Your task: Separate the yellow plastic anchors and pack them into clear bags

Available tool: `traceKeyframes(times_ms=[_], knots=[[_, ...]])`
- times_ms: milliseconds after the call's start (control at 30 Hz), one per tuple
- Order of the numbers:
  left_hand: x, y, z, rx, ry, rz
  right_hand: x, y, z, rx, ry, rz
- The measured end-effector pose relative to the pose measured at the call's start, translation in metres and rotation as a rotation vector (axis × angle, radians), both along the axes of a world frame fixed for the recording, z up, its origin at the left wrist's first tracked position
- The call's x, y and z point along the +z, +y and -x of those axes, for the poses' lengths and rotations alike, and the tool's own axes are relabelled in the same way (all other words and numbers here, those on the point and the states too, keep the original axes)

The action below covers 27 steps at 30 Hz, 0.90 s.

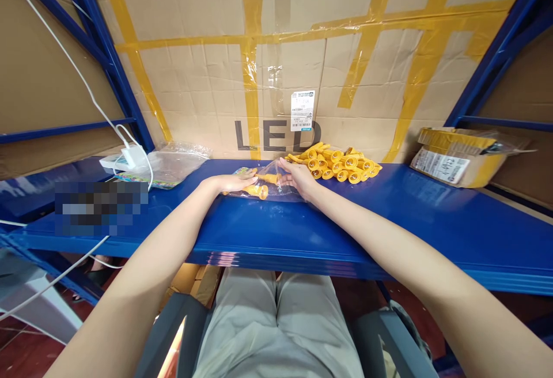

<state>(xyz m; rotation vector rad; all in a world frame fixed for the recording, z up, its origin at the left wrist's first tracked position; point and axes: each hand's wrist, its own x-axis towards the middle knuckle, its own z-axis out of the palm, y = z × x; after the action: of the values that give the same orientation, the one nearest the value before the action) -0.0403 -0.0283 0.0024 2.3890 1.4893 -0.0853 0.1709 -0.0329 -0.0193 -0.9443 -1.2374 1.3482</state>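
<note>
A clear plastic bag (280, 193) lies on the blue shelf with yellow cone-ended pieces (259, 191) in it. My left hand (235, 182) rests flat on the bag's left part, its fingers stretched out beside the yellow pieces. At the bag's right side, my right hand (298, 177) has its thumb and fingers closed on the plastic film. Just behind and to the right of my right hand sits a pile of similar yellow pieces (339, 163), their round ends facing me.
A taped cardboard box (460, 159) stands at the right. At the left are a flat plastic package (173, 165), a white charger (135, 157) with cables, and a blurred dark object (101, 205). Large cardboard (194, 90) backs the shelf (276, 237).
</note>
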Motion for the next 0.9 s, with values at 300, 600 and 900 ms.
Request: traceKeyframes(times_ms=[300,600,900], knots=[[-0.004,0.004,0.002,0.006,0.002,0.008,0.009,-0.01,-0.003,0.183,0.109,0.241],[-0.004,0.005,0.001,0.01,0.025,-0.004,0.011,-0.008,-0.001,0.003,0.245,0.206],[0.004,-0.002,-0.001,0.006,0.088,0.013,0.012,-0.01,-0.007,-0.046,0.162,0.209]])
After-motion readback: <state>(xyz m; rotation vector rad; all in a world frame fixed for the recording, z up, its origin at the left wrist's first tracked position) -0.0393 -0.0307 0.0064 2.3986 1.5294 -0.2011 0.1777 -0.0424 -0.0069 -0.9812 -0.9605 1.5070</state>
